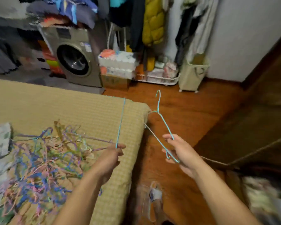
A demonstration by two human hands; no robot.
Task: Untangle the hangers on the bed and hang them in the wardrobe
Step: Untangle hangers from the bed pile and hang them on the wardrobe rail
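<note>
The left hand (111, 154) is reaching out over the bed (91, 111), its thumb and fingers pinching the near end of 1 teal hanger (120, 123) that is showing edge-on as a thin line rising away from the hand. The right hand (179, 151) is holding a 2nd teal hanger (163, 120) out over the wooden floor (188, 111), just beyond the corner of the bed; its fingers are curling around the hanger's near corner, with a fingertip touching the upper wire. That hanger is pointing its hook up and away from the person. The 2 hangers are hanging apart, not touching each other.

A tangled pile of hangers (44, 159) in blue, pink, purple and yellow is lying on the bed to the left of the left arm, blurred in places. A patterned cloth (0, 140) is lying at the bed's left edge. Across the room a washing machine (75, 60) is standing, and clothes are hanging on a rack (152, 21) beside it. A slippered foot (155, 197) is showing on the floor below the hands.
</note>
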